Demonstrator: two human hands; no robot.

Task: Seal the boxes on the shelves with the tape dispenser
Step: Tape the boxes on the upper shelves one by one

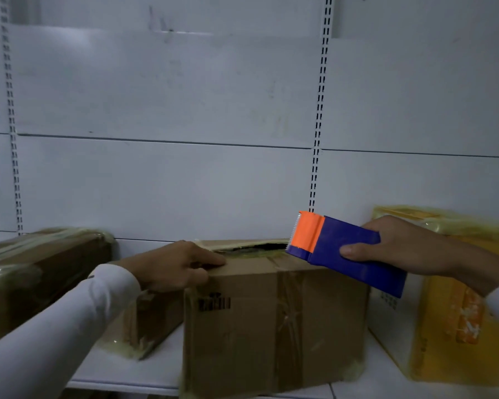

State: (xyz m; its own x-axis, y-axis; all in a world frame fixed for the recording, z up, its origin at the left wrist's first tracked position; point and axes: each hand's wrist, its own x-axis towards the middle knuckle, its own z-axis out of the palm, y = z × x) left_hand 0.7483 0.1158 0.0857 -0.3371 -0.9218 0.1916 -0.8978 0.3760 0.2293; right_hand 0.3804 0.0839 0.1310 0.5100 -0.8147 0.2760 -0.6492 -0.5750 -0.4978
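Cardboard dominates the shelf [144,378]: the middle box [274,321] is the landmark here, standing at the shelf's front edge with a dark gap showing along the far side of its top, where the flaps look not fully closed. The left hand [173,266] rests on the near left corner of that box's top, its fingers [211,260] curled over the edge and pressing on the cardboard, most likely to steady the box and keep the flap down while tape goes on. The right hand [398,249] grips the tape dispenser [349,249] by its blue body, thumb along the near side and fingers wrapped behind, holding it just above the right part of the box top. The dispenser's long axis runs from lower right to upper left, sloping down toward the hand; its orange cutter end, with the serrated blade, points left and toward the gap, so it seems aimed at the open seam. Whether the blade end touches the cardboard cannot be told. Left of the middle box lies a brown box [41,277] wrapped in glossy tape, near but apart; to its right stands a yellow box [450,321], likewise heavily taped. Behind them rises the pale back panel [167,110] with slotted uprights.
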